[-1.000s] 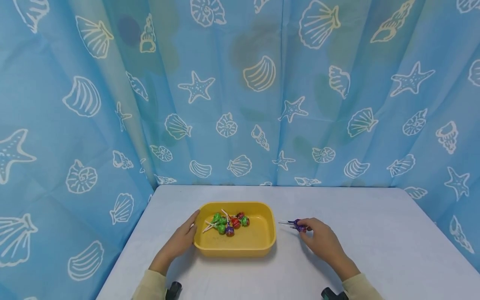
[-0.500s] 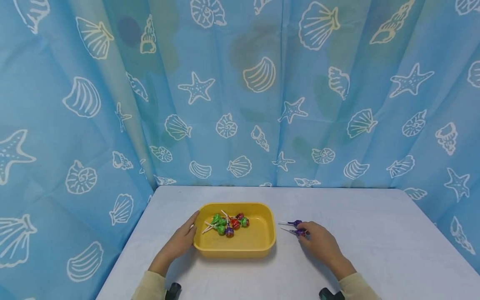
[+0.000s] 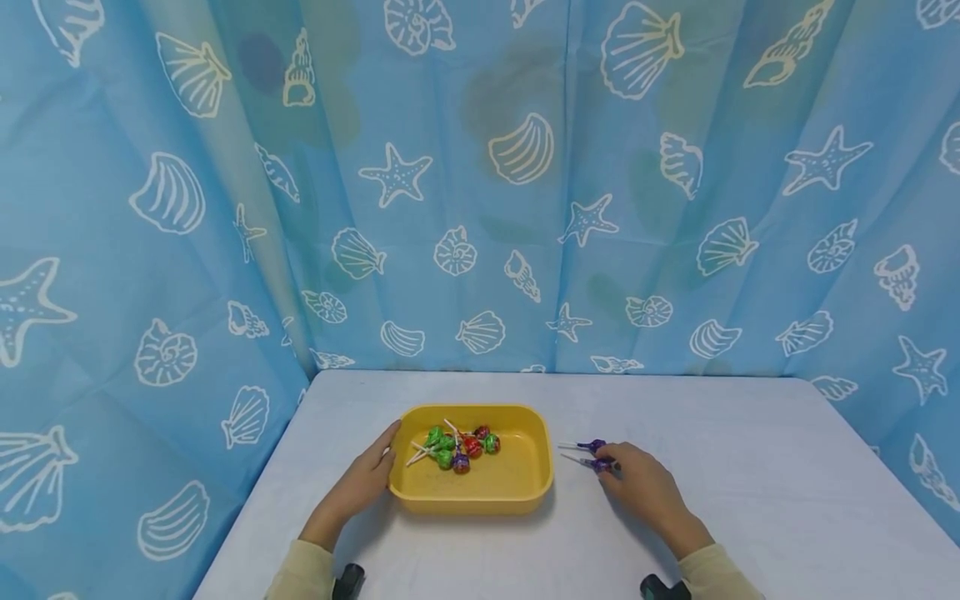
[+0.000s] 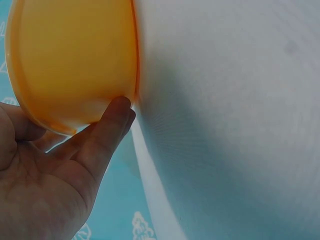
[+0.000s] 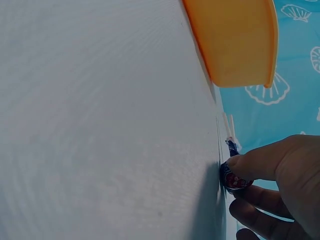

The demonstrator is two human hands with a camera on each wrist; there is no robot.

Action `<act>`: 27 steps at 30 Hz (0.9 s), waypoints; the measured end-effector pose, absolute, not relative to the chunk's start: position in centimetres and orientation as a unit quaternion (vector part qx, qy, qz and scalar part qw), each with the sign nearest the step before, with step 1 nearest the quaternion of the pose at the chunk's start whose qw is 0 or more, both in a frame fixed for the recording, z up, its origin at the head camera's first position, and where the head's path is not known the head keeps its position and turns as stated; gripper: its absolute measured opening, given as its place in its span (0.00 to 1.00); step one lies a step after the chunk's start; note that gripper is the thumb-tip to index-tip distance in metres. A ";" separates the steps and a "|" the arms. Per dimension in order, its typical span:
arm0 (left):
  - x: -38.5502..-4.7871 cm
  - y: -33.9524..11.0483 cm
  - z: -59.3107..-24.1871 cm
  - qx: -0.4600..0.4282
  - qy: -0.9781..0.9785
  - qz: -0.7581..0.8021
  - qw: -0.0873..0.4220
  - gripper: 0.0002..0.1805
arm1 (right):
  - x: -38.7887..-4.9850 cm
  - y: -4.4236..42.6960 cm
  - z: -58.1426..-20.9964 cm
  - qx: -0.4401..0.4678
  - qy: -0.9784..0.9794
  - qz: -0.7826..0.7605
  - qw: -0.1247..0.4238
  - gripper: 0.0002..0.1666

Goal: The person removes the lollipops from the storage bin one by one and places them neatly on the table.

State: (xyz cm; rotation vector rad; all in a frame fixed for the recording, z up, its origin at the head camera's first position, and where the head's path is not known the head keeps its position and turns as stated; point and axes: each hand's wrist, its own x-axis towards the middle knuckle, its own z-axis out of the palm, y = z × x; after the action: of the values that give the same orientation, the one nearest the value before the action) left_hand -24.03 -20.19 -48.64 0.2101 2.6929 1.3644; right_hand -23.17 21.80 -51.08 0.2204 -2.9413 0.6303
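Note:
A yellow plastic box (image 3: 471, 506) stands on the white table. Green, red and purple wrapped lollipops (image 3: 446, 444) lie in its left half. My left hand (image 3: 363, 479) rests against the box's left end; in the left wrist view its extended fingers (image 4: 107, 132) touch the outer wall. To the right of the box, my right hand (image 3: 647, 486) pinches the head of a purple-wrapped lollipop (image 5: 235, 179) between thumb and fingers, its stick towards the box. A second purple lollipop (image 3: 592, 446) lies just beyond it, with its stick also pointing left.
A blue curtain (image 3: 450, 208) with white shell and starfish prints hangs behind the table and along its left side. The white-covered table (image 3: 787, 483) extends to the right of my right hand. A black device (image 3: 663, 588) sits at each wrist.
My right hand has shifted slightly nearer to me, and the pinched lollipop now lies apart from the second one. The left hand, the box and its lollipops stay put.

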 end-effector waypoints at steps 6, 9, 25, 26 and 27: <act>-24.2 -20.1 -48.6 0.074 0.889 0.449 0.054 0.30 | -23.1 22.2 -51.1 0.076 -0.970 0.218 0.079 0.19; -24.2 -20.1 -48.7 0.068 0.890 0.448 0.058 0.30 | -23.1 22.2 -51.2 0.078 -0.969 0.218 0.083 0.19; -24.1 -20.1 -48.7 0.063 0.890 0.448 0.059 0.30 | -23.1 20.9 -49.8 0.095 -0.961 0.234 0.114 0.18; -24.1 -20.1 -48.7 0.063 0.891 0.447 0.059 0.30 | -23.1 20.8 -49.7 0.096 -0.960 0.237 0.113 0.17; -24.1 -20.1 -48.8 0.064 0.891 0.446 0.057 0.30 | -23.1 20.6 -49.6 0.097 -0.959 0.241 0.113 0.17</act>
State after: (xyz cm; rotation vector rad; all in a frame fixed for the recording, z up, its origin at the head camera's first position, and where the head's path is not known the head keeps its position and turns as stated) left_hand -24.06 -20.12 -48.76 0.1935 2.7021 1.3510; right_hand -23.10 20.61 -49.65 0.2860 -2.8144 0.7079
